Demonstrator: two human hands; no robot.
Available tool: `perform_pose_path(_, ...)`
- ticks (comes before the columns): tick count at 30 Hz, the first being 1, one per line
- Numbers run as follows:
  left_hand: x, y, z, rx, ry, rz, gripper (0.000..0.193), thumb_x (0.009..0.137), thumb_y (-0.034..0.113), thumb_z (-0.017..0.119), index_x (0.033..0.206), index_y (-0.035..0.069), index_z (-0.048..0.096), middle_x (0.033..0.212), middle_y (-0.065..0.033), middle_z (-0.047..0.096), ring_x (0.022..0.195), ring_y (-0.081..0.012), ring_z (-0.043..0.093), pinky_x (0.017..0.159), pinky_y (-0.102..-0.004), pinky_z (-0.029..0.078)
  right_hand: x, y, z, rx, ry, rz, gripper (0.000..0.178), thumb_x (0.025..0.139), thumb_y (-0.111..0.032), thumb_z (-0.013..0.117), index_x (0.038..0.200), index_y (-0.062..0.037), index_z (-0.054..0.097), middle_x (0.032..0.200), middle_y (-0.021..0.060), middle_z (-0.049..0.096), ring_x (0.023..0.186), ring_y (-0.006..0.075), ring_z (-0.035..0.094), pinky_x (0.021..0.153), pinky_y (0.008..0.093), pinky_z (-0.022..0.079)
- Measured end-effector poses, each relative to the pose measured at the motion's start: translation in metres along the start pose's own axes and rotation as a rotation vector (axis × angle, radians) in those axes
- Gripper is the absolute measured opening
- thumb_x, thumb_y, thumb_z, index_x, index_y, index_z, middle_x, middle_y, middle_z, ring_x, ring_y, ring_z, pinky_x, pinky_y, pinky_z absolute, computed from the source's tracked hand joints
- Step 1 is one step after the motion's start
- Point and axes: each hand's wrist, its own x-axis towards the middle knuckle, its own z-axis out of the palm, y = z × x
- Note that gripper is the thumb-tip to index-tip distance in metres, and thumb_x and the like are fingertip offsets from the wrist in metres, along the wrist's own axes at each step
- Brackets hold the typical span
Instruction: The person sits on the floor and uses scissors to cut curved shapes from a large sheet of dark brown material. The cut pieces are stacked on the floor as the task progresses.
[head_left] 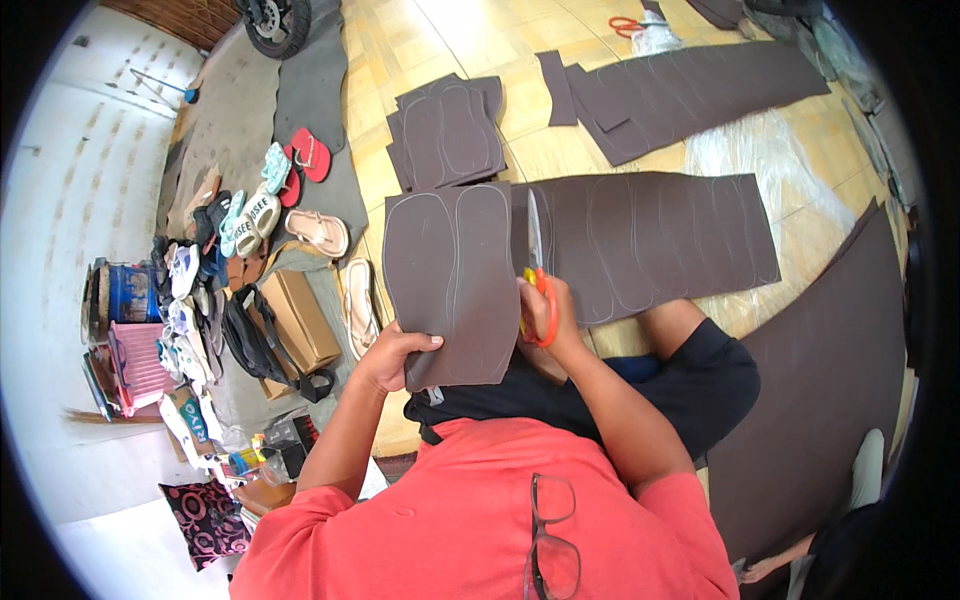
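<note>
My left hand [385, 362] grips the lower left edge of a dark brown foam sheet [440, 270], thumb on top. Two shoe-sole outlines are drawn on the sheet in pale lines, and it is held up over my lap. In my right hand [564, 312] are scissors [541, 300] with orange and yellow handles, my fingers around the grips. Their blades point away from me along the sheet's right edge; I cannot tell if they touch it. A longer brown sheet [670, 240] with several sole outlines lies just beyond, to the right.
Stacked brown pieces [448, 130] with outlines lie ahead on the tiled floor. Farther right are another marked sheet [700, 95] and red-handled scissors [627, 26]. Sandals [318, 232], a cardboard box [300, 325] and a black bag [255, 330] crowd the left. Another person's hand [765, 570] shows lower right.
</note>
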Motion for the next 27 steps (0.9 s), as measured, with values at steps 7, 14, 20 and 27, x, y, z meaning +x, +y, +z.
perform_pose_path(7, 0.064, 0.082, -0.008, 0.143, 0.008, 0.207, 0.042, 0.078, 0.006, 0.068, 0.118, -0.004, 0.057, 0.108, -0.0158, 0.065, 0.090, -0.0265, 0.067, 0.082, -0.0391, 0.055, -0.019, 0.012, -0.038, 0.026, 0.072, 0.165, 0.030, 0.090, -0.027, 0.059, 0.075, -0.0016, 0.052, 0.054, 0.0042, 0.047, 0.039, 0.0116, 0.047, 0.036, 0.0282, 0.041)
perform_pose_path(14, 0.207, 0.087, -0.042, 0.786, 0.747, 0.548, 0.078, 0.089, 0.045, 0.064, 0.136, -0.011, 0.036, 0.113, -0.0231, 0.060, 0.100, -0.0263, 0.061, 0.082, -0.0384, 0.052, -0.052, 0.018, -0.067, 0.083, 0.148, 0.162, 0.026, 0.089, -0.024, 0.060, 0.076, -0.0034, 0.050, 0.052, 0.0017, 0.044, 0.039, 0.0104, 0.044, 0.034, 0.0257, 0.039)
perform_pose_path(20, 0.158, -0.038, 0.053, 0.060, -0.110, 0.032, 0.060, 0.092, 0.039, 0.063, 0.134, -0.001, 0.043, 0.116, -0.0092, 0.059, 0.099, -0.0187, 0.059, 0.082, -0.0369, 0.051, -0.077, 0.052, -0.088, 0.106, 0.206, 0.252, 0.026, 0.089, -0.026, 0.062, 0.080, -0.0045, 0.050, 0.055, 0.0013, 0.044, 0.041, 0.0092, 0.045, 0.035, 0.0255, 0.041)
perform_pose_path(27, 0.129, -0.064, 0.098, -0.060, -0.269, -0.071, 0.042, 0.091, 0.014, 0.060, 0.129, -0.002, 0.049, 0.121, -0.0124, 0.060, 0.111, -0.0250, 0.059, 0.095, -0.0405, 0.049, -0.070, 0.058, -0.082, 0.147, 0.186, 0.286, 0.026, 0.089, -0.026, 0.063, 0.081, -0.0042, 0.051, 0.058, 0.0017, 0.046, 0.043, 0.0093, 0.047, 0.037, 0.0261, 0.043)
